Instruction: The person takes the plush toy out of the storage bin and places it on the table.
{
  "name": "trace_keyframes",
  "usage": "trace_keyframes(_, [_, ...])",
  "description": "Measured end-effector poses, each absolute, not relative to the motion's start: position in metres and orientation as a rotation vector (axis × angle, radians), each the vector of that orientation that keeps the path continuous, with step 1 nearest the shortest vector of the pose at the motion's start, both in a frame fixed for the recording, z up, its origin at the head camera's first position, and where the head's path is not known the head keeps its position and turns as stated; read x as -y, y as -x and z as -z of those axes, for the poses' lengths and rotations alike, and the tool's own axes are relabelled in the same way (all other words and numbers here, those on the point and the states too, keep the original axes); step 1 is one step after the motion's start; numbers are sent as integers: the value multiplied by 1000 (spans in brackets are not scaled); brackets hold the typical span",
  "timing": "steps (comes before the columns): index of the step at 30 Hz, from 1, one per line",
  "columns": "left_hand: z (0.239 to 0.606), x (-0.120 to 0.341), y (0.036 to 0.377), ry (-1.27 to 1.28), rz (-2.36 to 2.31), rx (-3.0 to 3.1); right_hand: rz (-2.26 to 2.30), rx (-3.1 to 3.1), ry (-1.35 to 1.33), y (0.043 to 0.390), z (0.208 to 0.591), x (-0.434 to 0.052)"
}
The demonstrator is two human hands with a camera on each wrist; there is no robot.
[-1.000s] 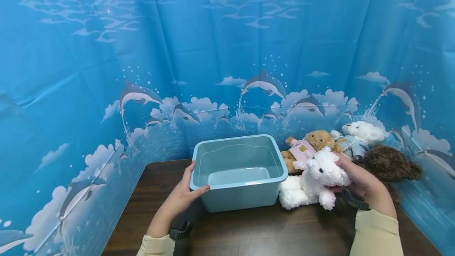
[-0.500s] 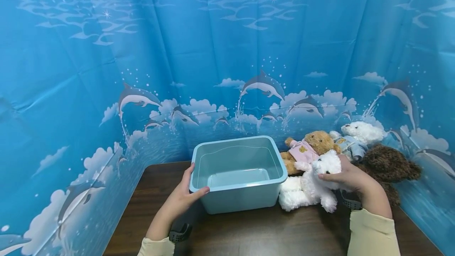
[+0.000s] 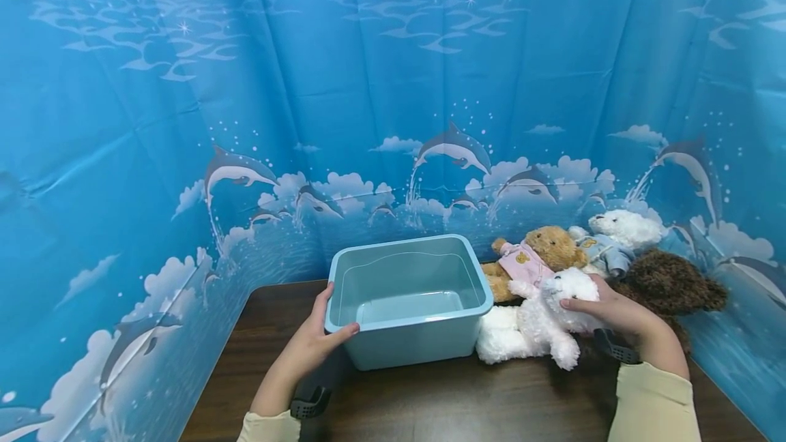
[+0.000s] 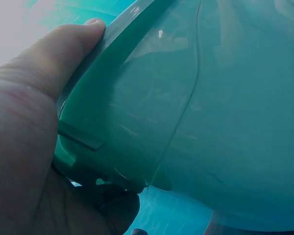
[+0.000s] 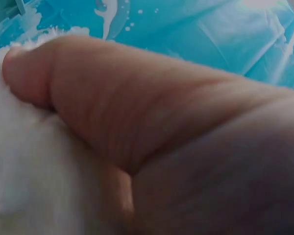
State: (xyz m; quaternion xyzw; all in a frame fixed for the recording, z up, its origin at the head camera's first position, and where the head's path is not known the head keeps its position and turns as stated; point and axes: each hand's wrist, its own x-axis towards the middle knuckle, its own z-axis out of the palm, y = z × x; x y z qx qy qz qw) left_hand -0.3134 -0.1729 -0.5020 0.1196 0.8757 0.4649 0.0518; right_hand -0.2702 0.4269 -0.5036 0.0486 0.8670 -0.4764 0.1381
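The white bear [image 3: 534, 322] lies on the table [image 3: 430, 394] just to the right of the bin [image 3: 408, 295], touching its right wall, with the right hand [image 3: 604, 312] wrapped around the head end. To lift it well, the grip should take in the neck or upper body rather than only the fluffy head, since soft stuffing gives under the fingers and the legs will dangle; raising it clear of the bin's rim would keep the paws from catching. That is a judgement from how it lies.

The right hand comes in from the right of the bin, forearm low over the table, thumb laid across the top of the bear's head and fingers curled behind it; the right wrist view is mostly thumb and white fur, so how far the fingers close is hard to tell. The left hand [image 3: 316, 343] grips the bin's near left corner, thumb hooked over the rim and fingers under the lip.

Behind the white bear, right of the bin, sit a tan bear [image 3: 540, 251], a small white bear [image 3: 620, 234] and a dark brown bear [image 3: 666, 285].
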Motion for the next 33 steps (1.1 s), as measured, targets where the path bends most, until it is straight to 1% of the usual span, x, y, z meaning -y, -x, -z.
trace_keyframes(13, [499, 186, 313, -378, -1426, -2672, 1454, -2421, -114, 278, 520, -432])
trace_keyframes(27, [502, 194, 318, -388, -1474, -2640, 1452, -2428, -71, 282, 524, -428])
trace_keyframes(33, [499, 198, 315, -378, -1460, -2652, 1379, -2498, -75, 280, 515, -419])
